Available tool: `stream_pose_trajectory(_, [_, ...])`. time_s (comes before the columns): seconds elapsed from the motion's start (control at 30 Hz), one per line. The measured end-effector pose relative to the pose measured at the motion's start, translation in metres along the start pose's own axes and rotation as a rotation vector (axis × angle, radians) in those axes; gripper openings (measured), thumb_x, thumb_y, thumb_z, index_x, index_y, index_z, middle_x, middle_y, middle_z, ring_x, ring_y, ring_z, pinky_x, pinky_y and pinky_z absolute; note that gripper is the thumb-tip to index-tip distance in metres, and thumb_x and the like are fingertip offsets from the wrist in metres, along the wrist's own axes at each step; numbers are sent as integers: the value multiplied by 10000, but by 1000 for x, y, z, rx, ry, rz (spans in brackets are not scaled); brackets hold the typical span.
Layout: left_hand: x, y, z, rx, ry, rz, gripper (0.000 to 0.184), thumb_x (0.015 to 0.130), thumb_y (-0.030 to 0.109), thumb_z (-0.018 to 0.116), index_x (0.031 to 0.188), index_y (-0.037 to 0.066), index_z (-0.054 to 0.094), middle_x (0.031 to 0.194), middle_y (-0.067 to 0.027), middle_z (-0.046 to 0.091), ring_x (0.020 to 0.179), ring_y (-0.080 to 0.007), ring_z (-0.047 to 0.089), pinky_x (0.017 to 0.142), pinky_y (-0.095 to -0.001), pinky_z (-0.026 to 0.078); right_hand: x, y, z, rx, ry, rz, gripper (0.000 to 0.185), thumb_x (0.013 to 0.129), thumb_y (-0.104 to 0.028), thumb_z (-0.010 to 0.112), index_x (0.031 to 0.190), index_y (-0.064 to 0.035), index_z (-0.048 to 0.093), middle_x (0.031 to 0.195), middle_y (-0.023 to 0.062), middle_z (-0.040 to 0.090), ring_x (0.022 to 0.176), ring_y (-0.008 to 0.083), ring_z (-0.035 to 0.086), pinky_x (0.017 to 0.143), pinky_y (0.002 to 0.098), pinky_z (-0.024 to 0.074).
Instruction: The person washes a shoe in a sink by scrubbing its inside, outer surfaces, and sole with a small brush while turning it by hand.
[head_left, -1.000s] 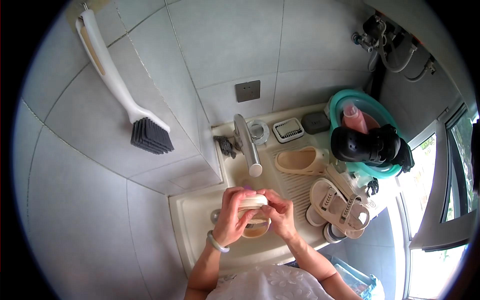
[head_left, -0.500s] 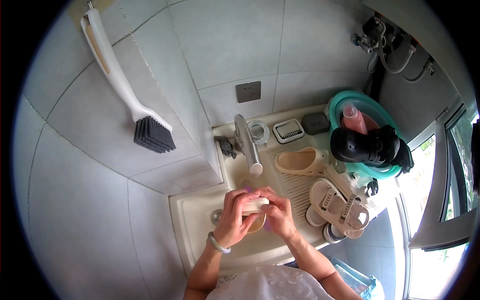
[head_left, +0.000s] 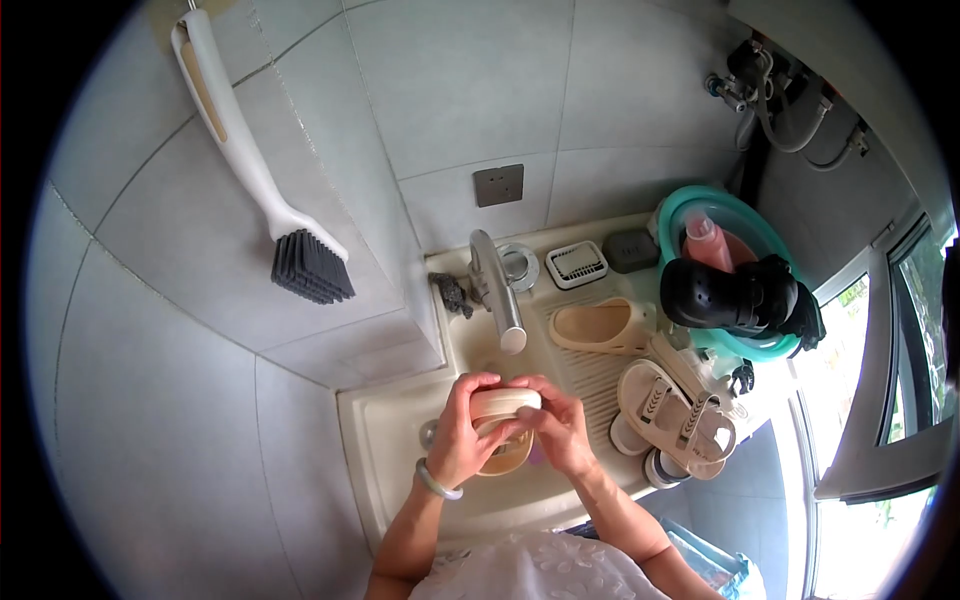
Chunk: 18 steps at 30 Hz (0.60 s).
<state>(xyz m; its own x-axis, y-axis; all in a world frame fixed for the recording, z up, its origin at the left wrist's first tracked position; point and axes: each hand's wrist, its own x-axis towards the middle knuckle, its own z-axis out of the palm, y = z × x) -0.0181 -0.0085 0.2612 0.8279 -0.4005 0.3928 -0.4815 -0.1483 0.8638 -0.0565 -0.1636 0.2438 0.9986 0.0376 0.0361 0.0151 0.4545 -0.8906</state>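
Over the sink basin (head_left: 385, 440), both my hands hold a cream clog (head_left: 505, 404), its tan inside partly showing below the fingers. My left hand (head_left: 462, 430) grips its left side, fingers curled around it. On the opposite side, my right hand (head_left: 560, 425) presses thumb and fingers against the clog. Just above my hands hangs the spout of the metal faucet (head_left: 495, 290). A matching cream clog (head_left: 600, 327) lies on the ribbed drainboard to the right. Something purple in the basin is mostly hidden.
Beige sandals (head_left: 672, 410) are piled at the right edge of the sink. Behind them stands a teal basin (head_left: 680, 205) holding a pink bottle (head_left: 706, 243) and black footwear (head_left: 725, 293). A white soap dish (head_left: 577, 264) sits near the wall. At left hangs a long-handled brush (head_left: 250, 175).
The clog has tipped in my hands, so more of its pale sole edge and tan inside shows. My left fingers have shifted slightly on it.
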Motion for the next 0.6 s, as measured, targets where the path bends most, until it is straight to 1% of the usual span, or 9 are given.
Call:
stream_pose_trajectory(0.03, [0, -7, 0, -71, -12, -67, 574, 748, 57, 777, 1198, 5, 425, 1106, -118, 543, 1039, -209, 556, 895, -337, 464, 1, 2, -3, 128, 29, 1, 345, 863, -33, 529, 1196, 56, 538, 1146, 93, 536, 1106, 197, 528, 944, 335, 441])
stream_pose_trajectory(0.13, [7, -12, -6, -105, -91, -81, 575, 753, 120, 785, 1208, 3, 454, 1108, -125, 558, 1001, -217, 576, 862, -323, 483, 7, 0, -10, 330, 90, -6, 344, 855, -73, 522, 1173, 58, 536, 1078, 109, 587, 1085, 204, 542, 946, 348, 437])
stream_pose_trajectory(0.17, [3, -18, -10, -90, -153, -122, 666, 738, 167, 805, 1268, -10, 442, 1144, -129, 564, 1049, -209, 568, 897, -325, 471, 11, 1, -15, 388, 130, 10, 366, 833, -146, 535, 1151, 34, 539, 1072, 107, 588, 1044, 210, 554, 932, 352, 433])
stream_pose_trajectory(0.2, [-3, -28, -14, -91, -148, -123, 666, 738, 167, 805, 1268, -10, 442, 1144, -129, 564, 1049, -209, 568, 897, -325, 471, 13, 1, -18, 446, 171, 30, 393, 811, -220, 548, 1129, 10, 543, 1066, 104, 588, 1003, 215, 565, 917, 355, 428])
stream_pose_trajectory(0.27, [-13, -46, -22, -234, -426, -272, 809, 736, 220, 813, 1360, -22, 358, 1249, -125, 524, 1151, -217, 522, 966, -340, 434, 16, 4, -23, 438, 188, 55, 427, 789, -271, 567, 1127, -11, 535, 1048, 104, 591, 1006, 223, 562, 924, 355, 417])
stream_pose_trajectory(0.3, [-12, -47, -26, -486, -524, -353, 937, 741, 253, 810, 1428, -30, 239, 1369, -126, 426, 1274, -214, 408, 1055, -357, 347, 18, 14, -30, 434, 204, 61, 434, 789, -266, 566, 1140, -13, 527, 1050, 102, 592, 1014, 221, 558, 934, 351, 409])
stream_pose_trajectory(0.43, [-27, -106, -35, -756, -639, -457, 1033, 749, 326, 790, 1472, -4, 130, 1438, -127, 314, 1339, -204, 290, 1098, -358, 267, 34, 42, -44, 526, 197, 157, 439, 783, -237, 559, 1151, 0, 525, 1074, 105, 583, 1056, 230, 531, 977, 362, 384])
stream_pose_trajectory(0.53, [-38, -141, -38, -705, -680, -488, 1043, 748, 355, 783, 1481, 18, 121, 1386, -115, 394, 1302, -202, 342, 1074, -349, 290, 52, 69, -52, 546, 134, 224, 440, 784, -228, 554, 1154, 10, 529, 1086, 108, 578, 1086, 245, 516, 1002, 376, 376])
stream_pose_trajectory(0.6, [-57, -182, -45, -581, -694, -554, 956, 745, 326, 787, 1461, 36, 225, 1237, -78, 521, 1118, -172, 504, 918, -302, 426, 62, 76, -46, 591, 189, 309, 322, 796, -223, 546, 1043, -18, 573, 1027, 109, 607, 1022, 250, 547, 972, 377, 390])
